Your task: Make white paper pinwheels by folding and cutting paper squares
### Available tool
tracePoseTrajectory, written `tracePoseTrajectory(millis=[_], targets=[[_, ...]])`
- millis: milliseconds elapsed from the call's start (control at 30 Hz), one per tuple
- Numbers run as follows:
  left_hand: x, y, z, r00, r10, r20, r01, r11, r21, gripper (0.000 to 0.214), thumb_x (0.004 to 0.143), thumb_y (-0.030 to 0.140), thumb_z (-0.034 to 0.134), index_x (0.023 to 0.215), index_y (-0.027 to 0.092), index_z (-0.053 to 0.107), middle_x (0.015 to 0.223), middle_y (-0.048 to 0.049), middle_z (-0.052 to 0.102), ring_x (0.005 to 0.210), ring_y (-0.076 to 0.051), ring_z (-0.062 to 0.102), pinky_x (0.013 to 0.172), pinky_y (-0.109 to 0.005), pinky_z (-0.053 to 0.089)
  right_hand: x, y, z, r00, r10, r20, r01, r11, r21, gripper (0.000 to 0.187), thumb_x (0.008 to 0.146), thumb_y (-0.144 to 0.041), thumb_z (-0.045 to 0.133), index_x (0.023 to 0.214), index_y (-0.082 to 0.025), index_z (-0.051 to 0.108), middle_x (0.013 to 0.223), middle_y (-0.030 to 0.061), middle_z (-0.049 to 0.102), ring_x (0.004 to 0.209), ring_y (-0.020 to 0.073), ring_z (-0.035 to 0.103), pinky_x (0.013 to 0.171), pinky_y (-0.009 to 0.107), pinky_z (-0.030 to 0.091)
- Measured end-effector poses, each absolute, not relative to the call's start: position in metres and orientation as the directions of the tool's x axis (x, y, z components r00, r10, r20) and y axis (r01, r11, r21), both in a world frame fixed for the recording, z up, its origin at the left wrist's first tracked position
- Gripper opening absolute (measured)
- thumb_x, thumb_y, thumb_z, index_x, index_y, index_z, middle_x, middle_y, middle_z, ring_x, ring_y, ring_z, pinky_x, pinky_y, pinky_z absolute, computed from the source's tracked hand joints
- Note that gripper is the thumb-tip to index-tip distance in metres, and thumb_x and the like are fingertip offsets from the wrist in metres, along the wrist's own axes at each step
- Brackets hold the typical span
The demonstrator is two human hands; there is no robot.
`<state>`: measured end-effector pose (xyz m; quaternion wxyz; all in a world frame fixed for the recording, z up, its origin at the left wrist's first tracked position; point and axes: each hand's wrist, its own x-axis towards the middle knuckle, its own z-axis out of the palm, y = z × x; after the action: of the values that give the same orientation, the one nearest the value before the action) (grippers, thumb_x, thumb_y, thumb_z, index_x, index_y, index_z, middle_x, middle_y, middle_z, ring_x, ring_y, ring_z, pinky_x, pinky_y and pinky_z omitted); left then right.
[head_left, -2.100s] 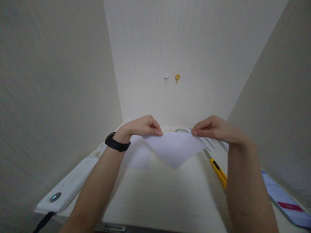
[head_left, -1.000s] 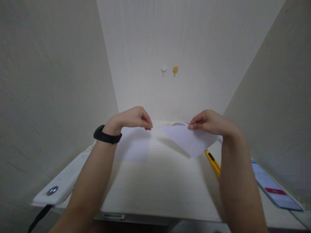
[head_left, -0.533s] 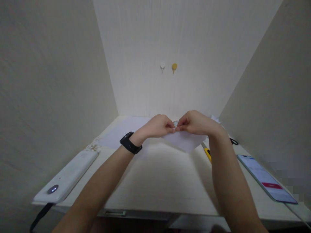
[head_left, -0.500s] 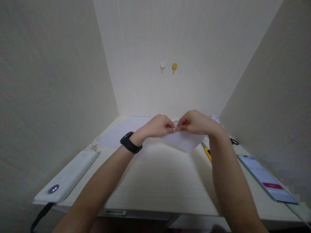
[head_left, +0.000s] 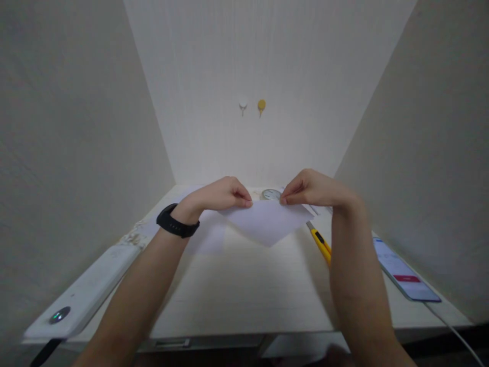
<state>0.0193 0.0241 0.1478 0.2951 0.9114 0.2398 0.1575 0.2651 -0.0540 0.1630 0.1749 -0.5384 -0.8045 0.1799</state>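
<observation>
while our left hand (head_left: pixel 225 194) and right hand (head_left: pixel 311 188) pinch its straight far edge, we see the plain paper (head_left: pixel 267 221), pale and faintly lilac, tapering to a near corner over the desk (head_left: pixel 244 290), left of the yellow cutter (head_left: pixel 321 245).

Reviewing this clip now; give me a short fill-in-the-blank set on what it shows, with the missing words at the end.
1. The left hand and right hand pinch one sheet of ____.
2. The black wristband is on the ____ wrist.
3. The utility knife has a ____ handle.
4. The phone lies nearer the ____ forearm.

Missing words: paper; left; yellow; right.
</observation>
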Motion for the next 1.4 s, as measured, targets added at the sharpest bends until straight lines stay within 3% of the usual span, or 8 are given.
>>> tracePoseTrajectory(millis=[200,300,400,567,733,833,967,1400], targets=[[0.009,0.039,0.145,0.778,0.615,0.132,0.337,-0.584,0.738,0.019,0.071,0.033,0.072,0.072,0.015,0.076,0.06,0.0001,0.062,0.053,-0.009,0.048,0.049,-0.02,0.032,0.3,-0.057,0.159,-0.097,0.915,0.392,0.711,0.34,-0.616,0.022,0.072,-0.038,0.07,0.077,-0.018,0.078,0.075,0.004,0.074,0.072,0.0197,0.066,0.066,0.028,0.05],[0.014,0.048,0.132,0.606,0.732,0.312,0.116,-0.47,0.875,0.024,0.073,0.036,0.073,0.079,0.013,0.074,0.064,-0.0011,0.062,0.053,-0.008,0.048,0.048,-0.02,0.033,0.31,-0.04,0.153,0.311,0.601,0.736,0.571,0.501,-0.65,0.025,0.074,-0.04,0.07,0.083,-0.017,0.074,0.086,0.009,0.075,0.084,0.0215,0.068,0.081,0.034,0.052],[0.029,0.051,0.114,0.3,0.865,0.402,-0.183,-0.361,0.914,0.021,0.071,0.032,0.075,0.079,0.013,0.069,0.064,0.0005,0.06,0.053,-0.007,0.047,0.047,-0.019,0.035,0.307,-0.016,0.139,0.56,0.509,0.653,0.398,0.526,-0.751,0.041,0.074,-0.047,0.069,0.103,-0.018,0.067,0.105,0.0116,0.073,0.096,0.0238,0.068,0.08,0.037,0.054],[0.059,0.037,0.076,0.125,0.965,0.229,-0.478,-0.143,0.867,0.014,0.071,0.017,0.075,0.075,0.015,0.062,0.075,-0.002,0.067,0.067,-0.009,0.06,0.065,-0.019,0.05,0.255,0.005,0.084,0.199,0.959,0.201,-0.216,0.244,-0.946,0.045,0.069,-0.055,0.073,0.101,-0.025,0.061,0.111,0.0082,0.071,0.091,0.0234,0.071,0.076,0.036,0.058],[0.071,0.012,0.037,0.262,0.954,0.148,-0.479,-0.005,0.878,0.012,0.075,0.02,0.074,0.079,0.014,0.065,0.081,-0.0061,0.071,0.073,-0.014,0.067,0.072,-0.025,0.055,0.198,0.011,0.039,0.268,0.96,0.085,-0.357,0.181,-0.916,0.04,0.065,-0.037,0.078,0.099,-0.023,0.063,0.104,0.0063,0.074,0.086,0.0239,0.07,0.07,0.035,0.059],[0.061,0.004,0.029,0.377,0.926,0.02,-0.327,0.113,0.938,0.018,0.077,0.027,0.075,0.084,0.013,0.066,0.08,-0.0094,0.073,0.067,-0.016,0.069,0.065,-0.026,0.056,0.193,0.008,0.029,0.352,0.929,0.112,-0.34,0.239,-0.91,0.038,0.06,-0.025,0.08,0.094,-0.021,0.065,0.105,0.0068,0.074,0.09,0.0254,0.07,0.075,0.035,0.058],[0.034,0.012,0.032,0.325,0.945,-0.043,-0.144,0.095,0.985,0.027,0.075,0.036,0.077,0.08,0.013,0.064,0.081,-0.0107,0.073,0.063,-0.016,0.069,0.05,-0.021,0.052,0.204,-0.006,0.018,0.125,0.99,0.06,-0.325,0.098,-0.941,0.039,0.057,-0.024,0.083,0.093,-0.02,0.068,0.104,0.008,0.075,0.089,0.025,0.07,0.081,0.036,0.056],[-0.003,0.039,0.011,0.431,0.902,-0.034,-0.14,0.104,0.985,0.014,0.077,0.02,0.075,0.08,0.007,0.069,0.077,-0.0141,0.073,0.061,-0.017,0.069,0.053,-0.022,0.055,0.227,-0.011,0.0,0.002,1.0,-0.021,-0.142,-0.02,-0.99,0.034,0.062,-0.036,0.083,0.085,-0.018,0.066,0.085,0.0065,0.071,0.072,0.0172,0.064,0.065,0.029,0.053]])
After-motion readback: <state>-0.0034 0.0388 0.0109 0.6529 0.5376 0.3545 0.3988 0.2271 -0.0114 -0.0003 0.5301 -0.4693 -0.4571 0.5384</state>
